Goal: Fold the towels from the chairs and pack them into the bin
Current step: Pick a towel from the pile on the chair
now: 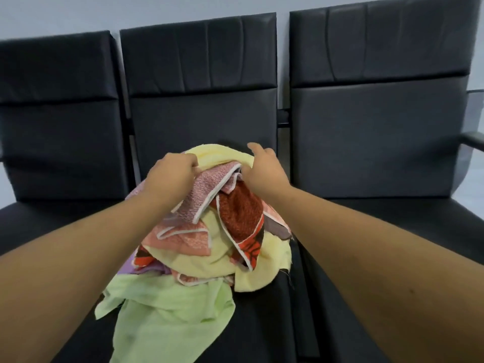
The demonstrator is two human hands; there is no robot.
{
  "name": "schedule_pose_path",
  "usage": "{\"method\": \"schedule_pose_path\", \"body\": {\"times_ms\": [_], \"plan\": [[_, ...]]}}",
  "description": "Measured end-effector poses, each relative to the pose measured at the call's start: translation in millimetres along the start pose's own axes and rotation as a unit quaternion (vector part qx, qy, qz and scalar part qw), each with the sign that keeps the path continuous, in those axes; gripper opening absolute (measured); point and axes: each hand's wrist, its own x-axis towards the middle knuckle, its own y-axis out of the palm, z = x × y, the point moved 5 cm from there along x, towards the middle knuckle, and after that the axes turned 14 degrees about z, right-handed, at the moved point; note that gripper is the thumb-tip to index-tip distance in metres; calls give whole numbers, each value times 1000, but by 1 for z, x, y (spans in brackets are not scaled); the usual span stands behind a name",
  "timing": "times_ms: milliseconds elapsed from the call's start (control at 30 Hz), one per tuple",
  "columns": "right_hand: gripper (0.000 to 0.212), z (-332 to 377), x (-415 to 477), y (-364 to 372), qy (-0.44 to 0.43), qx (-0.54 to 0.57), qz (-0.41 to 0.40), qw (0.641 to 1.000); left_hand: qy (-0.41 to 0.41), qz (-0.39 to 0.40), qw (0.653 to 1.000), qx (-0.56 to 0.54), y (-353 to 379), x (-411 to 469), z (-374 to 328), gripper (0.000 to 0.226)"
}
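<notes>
A heap of crumpled towels lies on the seat of the middle black chair [204, 119]. On top is a pale yellow towel [214, 154], with a pink one [207, 189], a red patterned one [239, 218] and a light green one [167, 313] below it. My left hand [171, 174] grips the yellow towel's top edge on the left. My right hand [263, 170] holds the same edge on the right, fingers curled into the cloth with the index finger sticking up. No bin is in view.
Three black padded chairs stand side by side against a grey wall. The left chair [57, 142] and the right chair [377, 142] have bare seats. An armrest [471, 138] juts out at the far right.
</notes>
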Motion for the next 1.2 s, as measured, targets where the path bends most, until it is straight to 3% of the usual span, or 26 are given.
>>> {"method": "schedule_pose_path", "body": {"times_ms": [133,200,267,333,433,467,533,600,667,767,867,900,1100,1200], "plan": [[56,19,16,7,-15,-58,39,997,69,-80,993,-58,-29,-10,-14,19],[35,32,12,1,-27,-76,12,997,133,-100,978,-128,-46,-18,-33,15],[15,47,3,-14,-57,-17,-2,998,183,-107,961,-176,-65,-24,-54,13],[22,55,-11,-43,-79,64,-29,994,190,-119,950,-216,-82,-27,-70,14],[20,58,-40,-100,-79,93,-84,989,179,-47,938,-293,-99,-25,-84,28],[20,56,-51,-116,-74,111,-94,987,177,1,942,-286,-99,-25,-88,35],[18,49,-78,-147,-61,173,-102,978,186,57,957,-214,-98,-29,-105,26],[19,41,-108,-173,-51,253,-112,960,199,51,960,-189,-98,-37,-124,19],[19,28,-136,-196,-36,357,-127,925,206,42,950,-233,-96,-45,-144,14],[24,5,-178,-223,-5,479,-148,865,197,100,888,-404,-78,-56,-180,17],[24,-23,-210,-225,49,468,-104,876,162,143,774,-595,-59,-73,-219,22],[24,-34,-219,-222,80,454,-80,884,143,148,754,-623,-55,-77,-232,22],[18,-120,-265,-180,179,356,25,917,39,264,683,-680,-12,-99,-291,18],[33,-150,-286,-135,169,388,197,884,-13,267,672,-691,25,-101,-302,18]]}}
